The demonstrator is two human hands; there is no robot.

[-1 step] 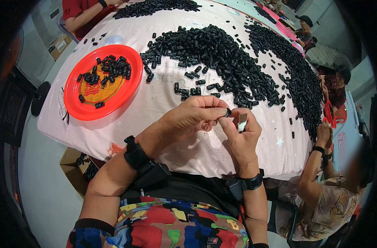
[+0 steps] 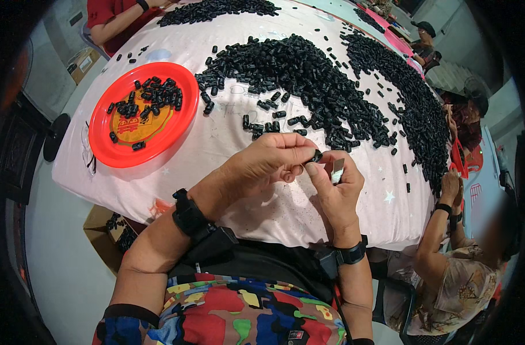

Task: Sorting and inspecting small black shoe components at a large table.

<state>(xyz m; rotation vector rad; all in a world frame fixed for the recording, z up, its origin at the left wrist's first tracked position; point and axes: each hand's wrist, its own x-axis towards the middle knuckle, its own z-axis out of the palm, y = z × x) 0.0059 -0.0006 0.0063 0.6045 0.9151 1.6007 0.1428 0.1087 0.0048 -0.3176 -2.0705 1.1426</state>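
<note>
The small black piece point(image 2: 316, 156) lies right at the fingertips of the left hand point(image 2: 265, 164), pinched between thumb and forefinger at the far right end of that grip, so the left is the nearer of the two by plain contact. That grip is closed down to the thickness of the piece. The right hand point(image 2: 338, 192) comes up from the lower right, its thumb tip just below the piece; whether it presses on it or only sits close beside it is hard to tell. The right grip is closed too, on a flat metallic strip point(image 2: 337, 171) between thumb and bent forefinger, which stands roughly upright, to the right of the piece and apart from it. The piece's long axis cannot be made out, since the left fingers cover most of it. Both grips are above the surface point(image 2: 222, 135). Just beyond the left fingertips lie loose black pieces point(image 2: 300, 131), and farther ahead of both grips spreads a heap of black pieces point(image 2: 300, 69). The red plate point(image 2: 164, 150), bearing more pieces, sits well off to the left of the left grip.
</note>
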